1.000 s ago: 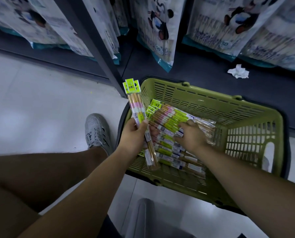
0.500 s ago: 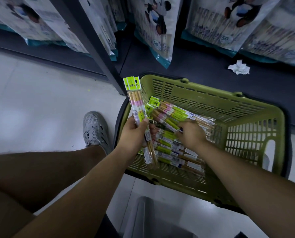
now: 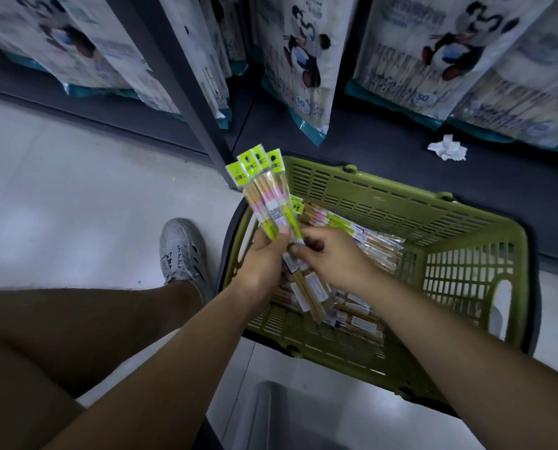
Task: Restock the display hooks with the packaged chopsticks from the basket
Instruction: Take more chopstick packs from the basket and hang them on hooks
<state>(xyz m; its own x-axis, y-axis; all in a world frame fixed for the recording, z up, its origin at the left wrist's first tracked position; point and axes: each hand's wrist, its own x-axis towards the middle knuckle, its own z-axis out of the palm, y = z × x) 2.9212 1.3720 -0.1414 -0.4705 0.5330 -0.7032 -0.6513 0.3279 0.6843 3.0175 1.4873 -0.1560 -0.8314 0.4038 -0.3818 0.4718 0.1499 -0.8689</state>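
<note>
A green plastic basket sits on the floor in front of me with several chopstick packs lying in it. My left hand grips a fanned bunch of chopstick packs with bright green header cards, held upright over the basket's left rim. My right hand is right beside the left one and pinches the lower part of the same bunch. The display hooks are out of view.
Large panda-printed bags hang along the dark shelf base behind the basket. A crumpled white paper lies on that base. A dark upright post stands at left. My grey shoe rests on the pale floor beside the basket.
My right hand lifted packs out of the basket and brought them to the left hand. The held bunch has grown and fanned out, and it sits higher.
</note>
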